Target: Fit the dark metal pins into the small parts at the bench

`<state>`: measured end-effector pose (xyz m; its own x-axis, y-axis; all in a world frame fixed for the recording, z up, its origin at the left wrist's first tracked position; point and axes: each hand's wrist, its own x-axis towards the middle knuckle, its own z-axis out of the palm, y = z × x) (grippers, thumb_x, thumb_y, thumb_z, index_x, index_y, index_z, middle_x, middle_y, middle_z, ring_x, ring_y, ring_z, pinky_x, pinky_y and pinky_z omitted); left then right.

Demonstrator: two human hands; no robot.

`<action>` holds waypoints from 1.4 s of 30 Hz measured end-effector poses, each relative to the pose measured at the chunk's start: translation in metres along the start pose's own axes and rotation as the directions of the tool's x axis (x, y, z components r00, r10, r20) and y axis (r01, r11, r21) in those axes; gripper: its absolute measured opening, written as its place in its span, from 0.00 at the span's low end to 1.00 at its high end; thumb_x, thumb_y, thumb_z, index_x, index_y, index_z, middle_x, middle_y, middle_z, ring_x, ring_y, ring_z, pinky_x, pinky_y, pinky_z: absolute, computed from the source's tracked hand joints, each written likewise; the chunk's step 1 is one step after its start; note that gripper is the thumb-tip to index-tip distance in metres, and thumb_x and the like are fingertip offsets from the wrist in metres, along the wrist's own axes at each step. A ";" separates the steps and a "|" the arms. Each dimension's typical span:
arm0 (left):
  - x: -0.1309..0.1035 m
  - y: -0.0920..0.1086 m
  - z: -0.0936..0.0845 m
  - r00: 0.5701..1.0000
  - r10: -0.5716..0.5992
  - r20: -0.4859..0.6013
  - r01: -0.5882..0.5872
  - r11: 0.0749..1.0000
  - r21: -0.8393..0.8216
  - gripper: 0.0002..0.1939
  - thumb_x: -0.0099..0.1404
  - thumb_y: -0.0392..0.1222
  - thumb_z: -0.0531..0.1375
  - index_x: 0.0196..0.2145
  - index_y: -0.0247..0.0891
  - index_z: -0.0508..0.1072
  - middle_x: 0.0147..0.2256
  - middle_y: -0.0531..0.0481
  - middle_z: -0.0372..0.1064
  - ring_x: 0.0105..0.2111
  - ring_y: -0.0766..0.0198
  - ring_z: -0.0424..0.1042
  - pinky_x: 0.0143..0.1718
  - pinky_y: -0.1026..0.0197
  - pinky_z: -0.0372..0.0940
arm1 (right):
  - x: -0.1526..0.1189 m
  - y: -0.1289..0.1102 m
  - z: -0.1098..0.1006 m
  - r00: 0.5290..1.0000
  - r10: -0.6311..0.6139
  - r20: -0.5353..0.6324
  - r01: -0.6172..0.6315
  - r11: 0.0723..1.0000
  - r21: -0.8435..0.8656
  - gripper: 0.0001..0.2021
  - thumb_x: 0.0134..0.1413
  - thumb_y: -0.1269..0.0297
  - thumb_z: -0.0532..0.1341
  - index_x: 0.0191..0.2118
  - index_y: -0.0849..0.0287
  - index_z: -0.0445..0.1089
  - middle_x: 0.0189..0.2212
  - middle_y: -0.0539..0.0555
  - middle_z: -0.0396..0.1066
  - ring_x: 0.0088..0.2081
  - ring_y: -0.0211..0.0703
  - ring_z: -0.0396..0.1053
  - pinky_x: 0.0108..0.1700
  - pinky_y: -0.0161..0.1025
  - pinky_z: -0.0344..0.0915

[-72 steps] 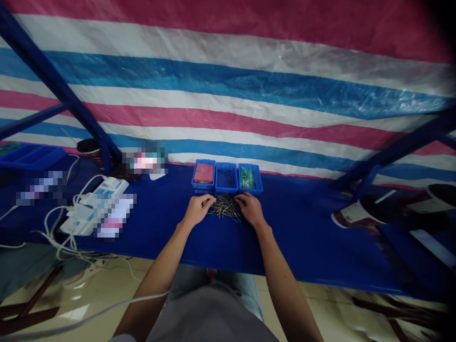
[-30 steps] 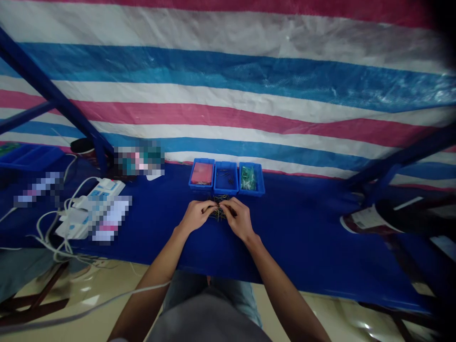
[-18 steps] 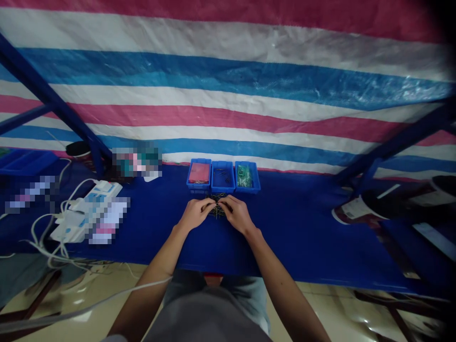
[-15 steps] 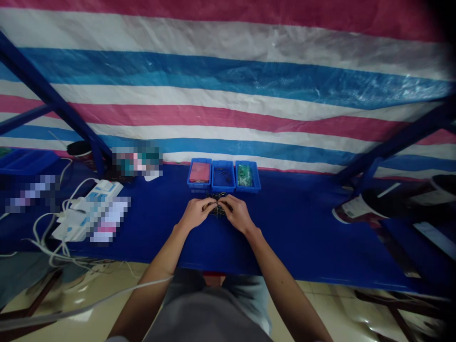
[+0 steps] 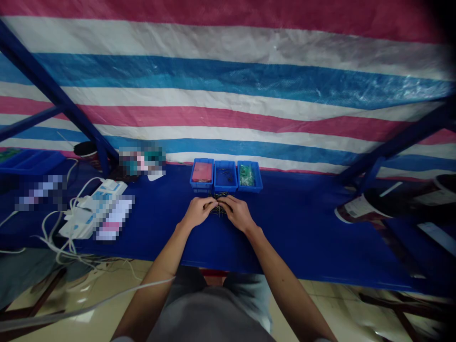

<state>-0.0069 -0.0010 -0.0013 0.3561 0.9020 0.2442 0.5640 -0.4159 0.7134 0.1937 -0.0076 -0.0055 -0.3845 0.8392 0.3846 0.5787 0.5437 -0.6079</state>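
My left hand (image 5: 198, 212) and my right hand (image 5: 237, 211) meet at their fingertips over a small pile of thin, dark, wire-like pieces (image 5: 220, 209) on the blue table. Both are closed in a pinch. What they pinch is too small to make out. Just beyond the pile stand three blue bins in a row. The left bin holds pink flat pieces (image 5: 202, 172). A few thin dark pieces (image 5: 224, 175) lie in the middle bin. In the right bin are green and clear small pieces (image 5: 246, 175).
A white power strip (image 5: 94, 209) with tangled white cables lies at the left. Dark cups (image 5: 363, 207) and a phone-like slab (image 5: 436, 237) are at the right. Blue frame bars (image 5: 76, 116) slant up at both sides before a striped sheet (image 5: 228, 114).
The view has shifted slightly, so the bins and power strip appear a little farther right. My hands stay pinched together over the pile, nearly unmoved.
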 end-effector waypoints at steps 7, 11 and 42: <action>0.000 -0.001 0.000 1.000 0.007 0.012 -0.007 1.000 -0.030 0.19 0.70 0.48 0.55 0.29 0.34 0.76 0.18 0.57 0.55 0.20 0.70 0.52 0.26 0.66 0.49 | -0.002 0.001 -0.002 0.997 -0.069 0.020 0.071 0.993 -0.094 0.14 0.70 0.65 0.52 0.50 0.51 0.73 0.42 0.54 0.74 0.41 0.40 0.74 0.44 0.34 0.65; 0.000 -0.001 0.001 1.000 0.017 0.012 -0.016 0.999 -0.041 0.18 0.71 0.47 0.54 0.31 0.35 0.77 0.20 0.56 0.58 0.21 0.70 0.54 0.27 0.67 0.51 | -0.001 -0.002 -0.004 0.996 -0.062 0.058 0.070 0.984 -0.163 0.13 0.70 0.64 0.51 0.48 0.53 0.73 0.39 0.55 0.74 0.38 0.40 0.73 0.40 0.33 0.63; 0.000 -0.003 0.001 1.000 -0.002 -0.025 0.001 0.999 -0.046 0.17 0.71 0.47 0.55 0.35 0.34 0.79 0.18 0.57 0.57 0.20 0.70 0.53 0.27 0.66 0.50 | 0.002 -0.009 0.000 0.999 -0.030 -0.035 0.025 0.990 -0.142 0.11 0.71 0.63 0.51 0.47 0.55 0.70 0.40 0.54 0.72 0.38 0.39 0.73 0.36 0.33 0.63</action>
<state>-0.0078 0.0006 -0.0043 0.3361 0.9056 0.2588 0.5296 -0.4089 0.7432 0.1878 -0.0108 0.0007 -0.3765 0.8225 0.4263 0.6653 0.5603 -0.4934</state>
